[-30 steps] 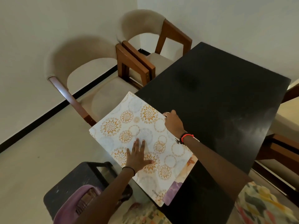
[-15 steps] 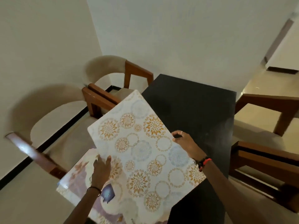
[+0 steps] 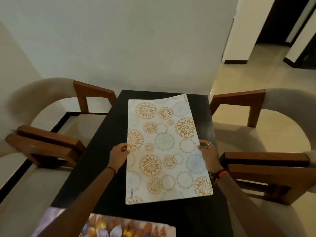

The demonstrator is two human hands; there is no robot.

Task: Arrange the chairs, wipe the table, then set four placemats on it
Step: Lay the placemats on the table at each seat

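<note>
A white placemat point(image 3: 164, 147) with orange and blue flower circles is held lengthwise over the black table point(image 3: 102, 151). My left hand point(image 3: 118, 153) grips its left edge and my right hand point(image 3: 207, 151) grips its right edge. Its far corner curls upward. A second placemat point(image 3: 128, 226) with a purple and orange leaf print lies at the table's near edge, partly under my left forearm. Cream chairs with brown wooden arms stand on the left point(image 3: 51, 144) and on the right point(image 3: 266, 161) of the table.
A white wall stands right behind the table's far end. A tiled floor and a dark doorway point(image 3: 280, 23) open at the upper right. A black skirting line point(image 3: 15, 175) runs along the left wall.
The white placemat has been lifted off the stack, turned lengthwise and carried to the table's middle. My left hand shifted to its left edge. My view has swung to face the far wall.
</note>
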